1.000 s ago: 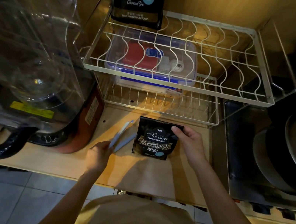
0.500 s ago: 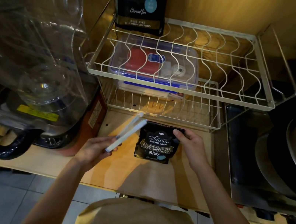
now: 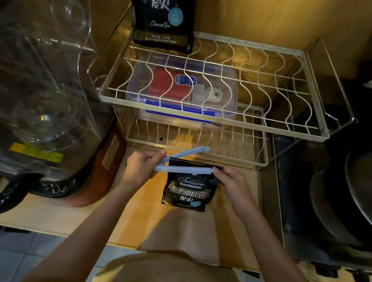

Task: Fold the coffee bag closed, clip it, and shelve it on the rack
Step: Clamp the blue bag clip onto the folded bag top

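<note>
A small black coffee bag (image 3: 188, 191) with its top folded over lies on the wooden counter, in front of a two-tier wire rack (image 3: 213, 117). A pale blue sealing clip (image 3: 184, 169), spread in a V, lies across the bag's folded top. My left hand (image 3: 140, 169) grips the clip at its hinged end. My right hand (image 3: 230, 184) pinches the tip of the clip's lower arm at the bag's top right corner. The clip's upper arm points back toward the rack.
A second, larger black coffee bag (image 3: 164, 8) stands at the back left of the rack's upper tier. A clear lidded box (image 3: 183, 91) sits on the lower tier. A clear blender jug (image 3: 34, 63) stands at left, dark pans (image 3: 360, 200) at right.
My left hand picked the clip up off the counter and carried it right over the bag's top. My right hand shifted from holding the bag's corner to pinching the clip's tip.
</note>
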Action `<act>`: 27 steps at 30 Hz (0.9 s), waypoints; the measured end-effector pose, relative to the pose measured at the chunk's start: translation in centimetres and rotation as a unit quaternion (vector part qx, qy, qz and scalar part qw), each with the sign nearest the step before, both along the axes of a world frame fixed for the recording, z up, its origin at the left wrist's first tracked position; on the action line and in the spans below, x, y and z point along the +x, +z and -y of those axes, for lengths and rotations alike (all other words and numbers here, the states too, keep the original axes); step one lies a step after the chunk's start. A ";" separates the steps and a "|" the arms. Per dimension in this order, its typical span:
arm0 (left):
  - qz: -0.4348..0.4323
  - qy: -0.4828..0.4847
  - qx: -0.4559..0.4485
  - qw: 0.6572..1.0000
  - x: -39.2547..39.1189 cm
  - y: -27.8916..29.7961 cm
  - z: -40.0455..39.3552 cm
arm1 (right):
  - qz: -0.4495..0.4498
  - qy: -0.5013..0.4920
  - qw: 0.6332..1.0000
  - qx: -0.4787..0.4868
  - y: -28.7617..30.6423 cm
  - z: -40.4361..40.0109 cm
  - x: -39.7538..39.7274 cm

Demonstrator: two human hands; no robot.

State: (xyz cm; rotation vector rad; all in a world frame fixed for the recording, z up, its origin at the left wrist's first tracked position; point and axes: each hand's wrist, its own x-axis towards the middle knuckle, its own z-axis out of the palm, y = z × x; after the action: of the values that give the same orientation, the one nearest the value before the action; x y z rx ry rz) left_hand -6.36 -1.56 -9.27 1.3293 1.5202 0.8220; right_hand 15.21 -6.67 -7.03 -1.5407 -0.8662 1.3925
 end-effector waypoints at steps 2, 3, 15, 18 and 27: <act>-0.011 0.000 0.023 1.000 0.6 -0.1 -0.1 | -0.015 -0.001 1.000 -0.016 0.1 -0.2 0.0; -0.022 0.000 0.035 0.999 1.0 0.0 -0.1 | -0.018 0.001 1.000 -0.024 0.0 -0.3 0.1; -0.155 0.044 0.168 0.973 3.5 0.5 0.0 | -0.044 0.118 0.991 -0.047 0.6 -0.4 1.1; -0.137 0.078 0.163 0.974 4.1 0.4 0.5 | 0.032 0.136 0.990 0.002 0.1 0.1 1.1; -0.117 -0.041 0.157 0.980 3.2 0.4 0.7 | 0.092 0.104 0.987 0.077 -0.9 0.1 1.6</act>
State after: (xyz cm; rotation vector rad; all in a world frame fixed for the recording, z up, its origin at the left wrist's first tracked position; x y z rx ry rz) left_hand -3.12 -2.29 -8.89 1.7619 1.5460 0.9030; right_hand 16.79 -6.81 -7.91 -1.5083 -1.2498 1.3071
